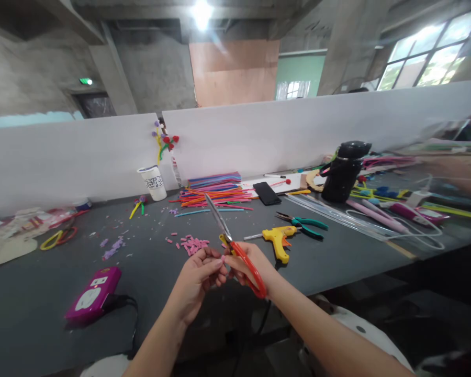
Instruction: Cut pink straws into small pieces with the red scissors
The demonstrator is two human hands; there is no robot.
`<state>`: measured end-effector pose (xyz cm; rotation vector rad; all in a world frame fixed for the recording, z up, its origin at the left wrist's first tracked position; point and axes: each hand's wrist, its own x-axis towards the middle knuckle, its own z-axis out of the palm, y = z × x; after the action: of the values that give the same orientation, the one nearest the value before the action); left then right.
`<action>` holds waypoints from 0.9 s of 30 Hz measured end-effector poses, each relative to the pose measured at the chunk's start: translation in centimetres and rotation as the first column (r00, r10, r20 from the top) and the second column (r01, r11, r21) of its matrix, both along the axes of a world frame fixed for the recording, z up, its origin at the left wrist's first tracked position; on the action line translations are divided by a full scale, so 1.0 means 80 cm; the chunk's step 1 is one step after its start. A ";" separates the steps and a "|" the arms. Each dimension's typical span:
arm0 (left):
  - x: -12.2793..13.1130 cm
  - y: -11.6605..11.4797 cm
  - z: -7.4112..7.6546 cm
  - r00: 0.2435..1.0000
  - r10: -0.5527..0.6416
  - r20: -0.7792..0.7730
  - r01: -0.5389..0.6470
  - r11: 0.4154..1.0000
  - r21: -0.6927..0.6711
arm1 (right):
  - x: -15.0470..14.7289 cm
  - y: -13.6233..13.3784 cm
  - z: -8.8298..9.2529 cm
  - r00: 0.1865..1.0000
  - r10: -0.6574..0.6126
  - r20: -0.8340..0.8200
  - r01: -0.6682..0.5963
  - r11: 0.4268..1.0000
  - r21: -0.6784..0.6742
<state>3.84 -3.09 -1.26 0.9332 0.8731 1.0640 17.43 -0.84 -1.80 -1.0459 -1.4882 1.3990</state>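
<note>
Just beyond our left hand [196, 275], pink pieces [194, 244] lie clustered; we're pinching a pink bit [223, 258] there, while our right hand [260, 259] grips red-handled scissors [228, 237] alongside.

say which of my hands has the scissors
Your right hand: the red-handled scissors rest across it. Your left hand has no scissors, only a small pink piece at its fingertips.

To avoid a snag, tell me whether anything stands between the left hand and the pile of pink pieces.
Nothing visible stands between the left hand and the pile of pink pieces, which lies on the table just beyond it. The scissors in the right hand slant up to the right of that path.
</note>
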 end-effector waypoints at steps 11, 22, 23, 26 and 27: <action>-0.003 0.005 -0.004 0.991 0.057 -0.119 -0.047 0.995 0.084 | -0.006 -0.001 -0.001 1.000 -0.020 0.011 0.019 0.999 0.037; 0.001 0.004 -0.005 0.974 0.142 -0.176 -0.124 0.986 0.108 | 0.003 0.001 -0.001 0.978 -0.102 0.182 0.060 0.973 0.222; -0.001 0.004 -0.004 0.973 0.172 -0.153 -0.154 0.980 0.126 | 0.005 0.000 -0.001 0.970 -0.121 0.213 0.063 0.963 0.263; -0.009 0.003 0.001 0.956 0.286 -0.060 -0.272 0.946 0.175 | 0.011 -0.008 0.001 0.915 -0.166 0.367 0.030 0.937 0.348; -0.011 0.003 0.004 0.947 0.319 -0.028 -0.309 0.933 0.185 | 0.013 -0.011 0.002 0.891 -0.166 0.422 0.007 0.935 0.354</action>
<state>2.94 -2.84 -0.97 0.9977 1.0100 1.4150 18.46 -1.74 -1.66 -1.2398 -1.9058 0.8147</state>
